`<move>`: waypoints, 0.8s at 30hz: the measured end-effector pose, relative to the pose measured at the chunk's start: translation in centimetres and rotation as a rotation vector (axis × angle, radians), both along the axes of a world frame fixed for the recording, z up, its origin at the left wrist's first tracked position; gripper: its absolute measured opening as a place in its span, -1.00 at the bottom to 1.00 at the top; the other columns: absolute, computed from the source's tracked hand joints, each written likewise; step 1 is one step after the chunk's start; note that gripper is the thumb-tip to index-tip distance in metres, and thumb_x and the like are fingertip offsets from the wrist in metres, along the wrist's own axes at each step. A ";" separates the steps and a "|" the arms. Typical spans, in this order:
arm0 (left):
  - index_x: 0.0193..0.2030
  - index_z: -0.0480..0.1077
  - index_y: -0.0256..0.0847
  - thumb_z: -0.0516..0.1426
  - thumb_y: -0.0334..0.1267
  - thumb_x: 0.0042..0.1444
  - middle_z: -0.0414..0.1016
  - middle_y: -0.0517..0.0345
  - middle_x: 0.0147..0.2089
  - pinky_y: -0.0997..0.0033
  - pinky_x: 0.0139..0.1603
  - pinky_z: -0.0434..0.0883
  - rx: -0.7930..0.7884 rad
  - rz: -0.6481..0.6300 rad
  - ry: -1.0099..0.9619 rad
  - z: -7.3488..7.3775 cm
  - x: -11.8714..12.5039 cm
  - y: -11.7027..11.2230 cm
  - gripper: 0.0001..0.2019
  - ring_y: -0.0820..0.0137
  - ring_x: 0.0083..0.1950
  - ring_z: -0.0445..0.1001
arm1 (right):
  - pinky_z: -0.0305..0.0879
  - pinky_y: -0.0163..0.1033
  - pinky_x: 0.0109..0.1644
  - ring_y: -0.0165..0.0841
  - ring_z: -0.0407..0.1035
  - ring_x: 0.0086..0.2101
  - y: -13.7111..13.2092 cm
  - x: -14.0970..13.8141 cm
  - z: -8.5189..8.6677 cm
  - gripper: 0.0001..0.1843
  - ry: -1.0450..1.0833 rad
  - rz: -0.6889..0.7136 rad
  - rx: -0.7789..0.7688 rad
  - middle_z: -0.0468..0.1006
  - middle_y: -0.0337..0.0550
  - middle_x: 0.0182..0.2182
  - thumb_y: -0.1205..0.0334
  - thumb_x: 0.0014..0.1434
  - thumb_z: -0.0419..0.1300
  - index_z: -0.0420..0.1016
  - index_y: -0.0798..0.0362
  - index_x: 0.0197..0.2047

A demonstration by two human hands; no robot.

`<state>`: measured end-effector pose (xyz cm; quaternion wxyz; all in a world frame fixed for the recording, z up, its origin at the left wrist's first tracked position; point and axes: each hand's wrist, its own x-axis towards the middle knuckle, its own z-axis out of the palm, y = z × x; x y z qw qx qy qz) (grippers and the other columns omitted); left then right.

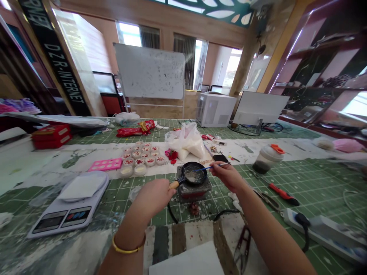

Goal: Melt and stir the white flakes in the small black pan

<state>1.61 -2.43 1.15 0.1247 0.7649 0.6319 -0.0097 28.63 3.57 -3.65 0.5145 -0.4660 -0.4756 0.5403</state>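
My left hand (pixel 153 195) is closed round the wooden handle of a small black pan (pixel 194 172). The pan sits on a small hot plate (pixel 194 189) and holds whitish melted stuff. My right hand (pixel 226 175) pinches a thin blue-tipped stick (pixel 211 167) whose end reaches into the pan. Behind the pan stand several small round cups (pixel 142 157) filled with white stuff and red bits, next to a pink mould (pixel 105 165). A clear bag of white granules (pixel 186 142) lies just beyond.
A digital kitchen scale (pixel 71 206) sits at the left on the green cutting mat (pixel 315 183). A lidded cup (pixel 268 157), red-handled cutter (pixel 282 193), scissors (pixel 268 199) and power strip (pixel 321 225) lie at the right. A whiteboard (pixel 150 71) stands behind.
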 end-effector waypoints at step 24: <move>-0.41 0.36 -0.23 -0.11 -0.03 0.09 0.48 0.00 -0.33 0.45 -0.47 0.20 -0.005 -0.001 0.021 0.2 0.1 -0.1 -0.64 0.29 -0.33 0.45 | 0.30 -0.25 -0.26 -0.43 0.36 -0.45 -1.5 1.8 -0.9 -0.70 0.045 0.025 0.004 0.49 -0.17 -0.46 0.07 -0.09 0.27 0.49 0.08 -0.30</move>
